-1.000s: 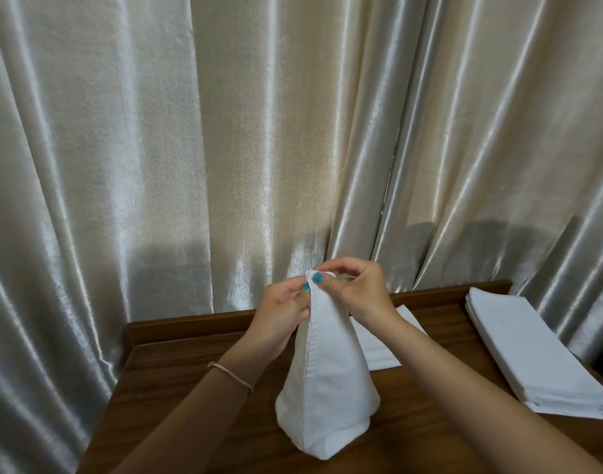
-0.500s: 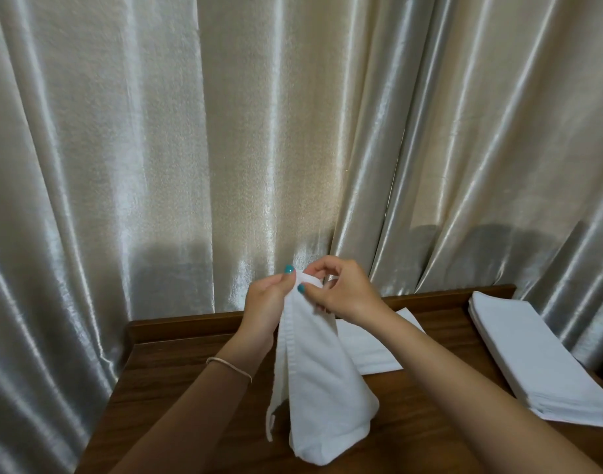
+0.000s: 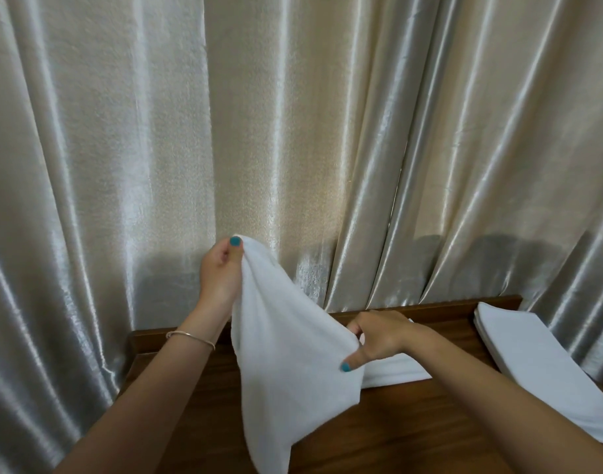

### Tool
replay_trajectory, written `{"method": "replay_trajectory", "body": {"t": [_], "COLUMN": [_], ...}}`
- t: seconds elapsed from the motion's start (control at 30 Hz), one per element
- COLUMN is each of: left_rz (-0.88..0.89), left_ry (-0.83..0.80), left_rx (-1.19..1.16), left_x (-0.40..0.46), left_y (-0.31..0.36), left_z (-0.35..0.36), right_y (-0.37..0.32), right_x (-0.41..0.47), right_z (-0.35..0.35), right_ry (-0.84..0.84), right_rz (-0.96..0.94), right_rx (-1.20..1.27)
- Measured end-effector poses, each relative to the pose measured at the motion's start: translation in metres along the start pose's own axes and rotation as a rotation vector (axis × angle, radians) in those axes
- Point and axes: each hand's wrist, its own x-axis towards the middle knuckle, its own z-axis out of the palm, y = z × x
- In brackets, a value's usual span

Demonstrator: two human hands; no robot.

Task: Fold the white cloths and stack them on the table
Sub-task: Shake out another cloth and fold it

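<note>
Hands now apart: left hand [image 3: 219, 275] pinches soft white cloth [image 3: 286, 364] top corner, right hand [image 3: 378, 336] grips its lower edge above brown wooden table [image 3: 412, 436]

Stack of cloths [image 3: 546, 367] cropped right.

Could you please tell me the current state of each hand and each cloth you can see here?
left hand: raised, pinching the top corner of the held cloth.
right hand: lower, gripping the cloth's right edge.
held cloth: unfolded, hanging in the air between both hands.
folded cloth: lying flat on the table behind the right hand.
stack of folded cloths: neatly piled at the table's right side.
</note>
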Motion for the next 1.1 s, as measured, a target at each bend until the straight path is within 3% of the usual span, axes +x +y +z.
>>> {"method": "replay_trajectory", "body": {"t": [0.2, 0.3, 0.37, 0.47, 0.53, 0.67, 0.73, 0.87, 1.0, 1.1], "left_rz": [-0.009, -0.077, -0.128, -0.178, -0.199, -0.188, -0.157, -0.196, -0.193, -0.158], "left_ry": [0.089, 0.145, 0.181, 0.224, 0.231, 0.323, 0.32, 0.273, 0.292, 0.337], "left_rx": [0.103, 0.096, 0.098, 0.086, 0.09, 0.052, 0.077, 0.124, 0.168, 0.194], "left_x": [0.022, 0.027, 0.029, 0.03, 0.029, 0.022, 0.016, 0.006, -0.002, -0.01], "left_y": [-0.017, -0.031, -0.039, -0.049, -0.054, -0.057, -0.056, -0.059, -0.062, -0.06], "left_z": [-0.021, -0.03, -0.037, -0.046, -0.048, -0.057, -0.067, -0.089, -0.105, -0.117], "right_y": [0.013, 0.023, 0.032, 0.043, 0.042, 0.026, 0.023, 0.014, 0.0, -0.007], "right_x": [-0.002, -0.004, -0.006, -0.005, -0.003, 0.004, 0.008, 0.023, 0.036, 0.036], "right_z": [-0.015, -0.027, -0.032, -0.04, -0.047, -0.053, -0.054, -0.048, -0.043, -0.044], "right_ry": [0.145, 0.274, 0.377, 0.539, 0.551, 0.634, 0.669, 0.593, 0.729, 0.676], "right_rz": [-0.01, -0.067, -0.082, -0.073, -0.083, -0.054, -0.032, 0.003, -0.002, -0.048], "right_rx": [-0.508, -0.589, -0.471, -0.046, 0.213, 0.507, 0.538, 0.342, 0.442, 0.473]}}
